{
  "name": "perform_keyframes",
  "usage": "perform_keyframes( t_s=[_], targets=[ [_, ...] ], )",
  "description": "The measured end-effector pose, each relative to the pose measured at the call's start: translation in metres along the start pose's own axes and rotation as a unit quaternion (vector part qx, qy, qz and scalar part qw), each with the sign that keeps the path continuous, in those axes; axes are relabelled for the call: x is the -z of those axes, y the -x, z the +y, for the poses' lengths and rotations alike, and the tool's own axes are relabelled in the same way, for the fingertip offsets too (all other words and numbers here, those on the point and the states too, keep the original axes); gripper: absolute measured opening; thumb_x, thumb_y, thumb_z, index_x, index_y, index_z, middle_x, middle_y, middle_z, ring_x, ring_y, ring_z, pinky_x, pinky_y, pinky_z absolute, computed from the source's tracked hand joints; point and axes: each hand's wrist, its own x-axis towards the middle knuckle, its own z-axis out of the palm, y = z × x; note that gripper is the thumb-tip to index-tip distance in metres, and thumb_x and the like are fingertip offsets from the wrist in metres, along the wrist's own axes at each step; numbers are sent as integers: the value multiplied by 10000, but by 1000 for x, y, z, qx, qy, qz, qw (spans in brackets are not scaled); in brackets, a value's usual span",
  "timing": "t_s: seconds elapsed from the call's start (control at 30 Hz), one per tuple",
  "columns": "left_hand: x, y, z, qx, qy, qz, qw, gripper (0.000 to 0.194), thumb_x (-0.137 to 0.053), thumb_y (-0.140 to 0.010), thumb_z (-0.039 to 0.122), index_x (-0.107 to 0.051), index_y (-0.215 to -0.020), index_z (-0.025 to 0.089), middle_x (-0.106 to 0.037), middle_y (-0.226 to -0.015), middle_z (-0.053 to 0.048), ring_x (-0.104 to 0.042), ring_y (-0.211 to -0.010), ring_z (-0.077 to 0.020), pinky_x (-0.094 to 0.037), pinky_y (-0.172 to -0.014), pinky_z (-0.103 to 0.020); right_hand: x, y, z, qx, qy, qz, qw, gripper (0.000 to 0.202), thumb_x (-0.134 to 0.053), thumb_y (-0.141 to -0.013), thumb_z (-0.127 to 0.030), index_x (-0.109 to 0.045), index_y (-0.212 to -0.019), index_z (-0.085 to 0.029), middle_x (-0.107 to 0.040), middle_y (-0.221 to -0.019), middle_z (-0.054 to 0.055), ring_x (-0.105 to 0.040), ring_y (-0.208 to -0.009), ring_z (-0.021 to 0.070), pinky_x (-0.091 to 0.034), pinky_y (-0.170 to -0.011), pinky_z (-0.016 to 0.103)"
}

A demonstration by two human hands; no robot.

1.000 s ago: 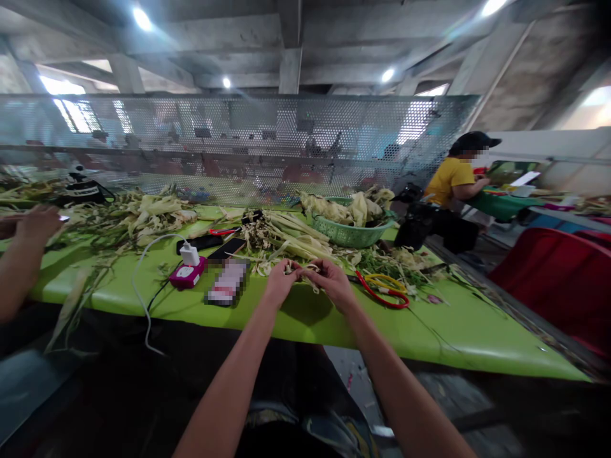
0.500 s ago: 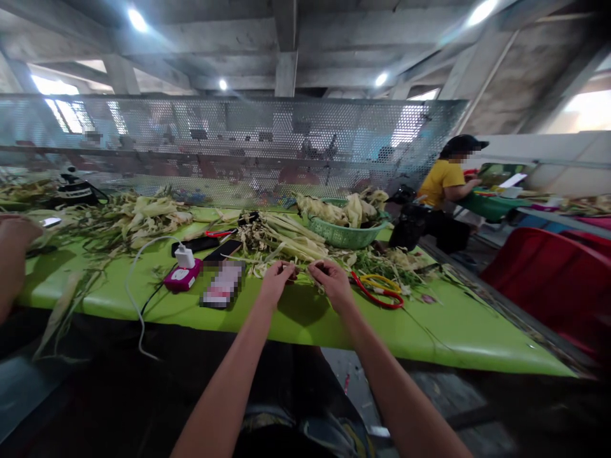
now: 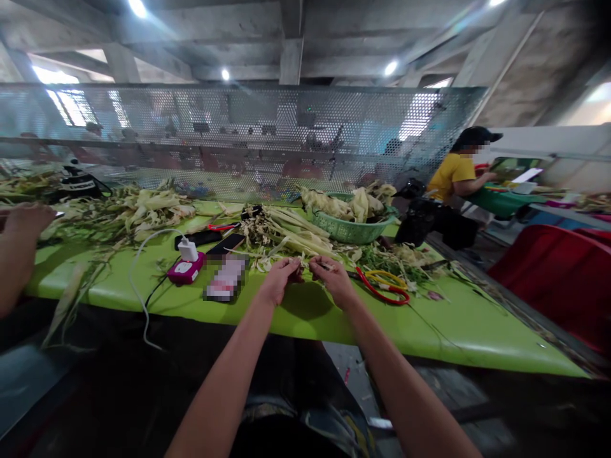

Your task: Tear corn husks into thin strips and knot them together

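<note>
Over the front part of the green table [image 3: 477,337], my left hand [image 3: 281,280] and my right hand [image 3: 334,278] are close together with a small gap between them. The fingers of each are pinched round small pale scraps that look like husk; their exact shape is too small to tell. Behind them lies a bundle of pale green husks [image 3: 298,232]. Just right of my right hand are scissors with red and yellow handles [image 3: 386,286]. A phone with a lit screen [image 3: 226,278] lies left of my left hand.
A green basket of husks [image 3: 353,229] stands behind. A pink power block [image 3: 186,270] with a white charger and cable sits left. Another person's hand [image 3: 26,222] is at the far left. A person in yellow [image 3: 453,175] sits right, near red chairs [image 3: 558,280].
The view has shifted slightly. My hands stay near the same spot with small finger movements, and the pale scraps between them show a little more. The hand at the far left has moved slightly.
</note>
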Motion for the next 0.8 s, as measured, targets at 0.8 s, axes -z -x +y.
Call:
perform_keyframes(
  t_s=[0.8],
  targets=[
    [0, 1, 0, -35, -38, 24, 998, 379, -762, -622, 476, -573, -676, 152, -507, -594, 43, -468, -536, -75, -399, -554, -221, 1, 2, -5, -5, 4, 1, 1000, 296, -731, -691, -450, -668, -784, -177, -590, -686, -8, -504, -587, 117, -410, -592, 264]
  ],
)
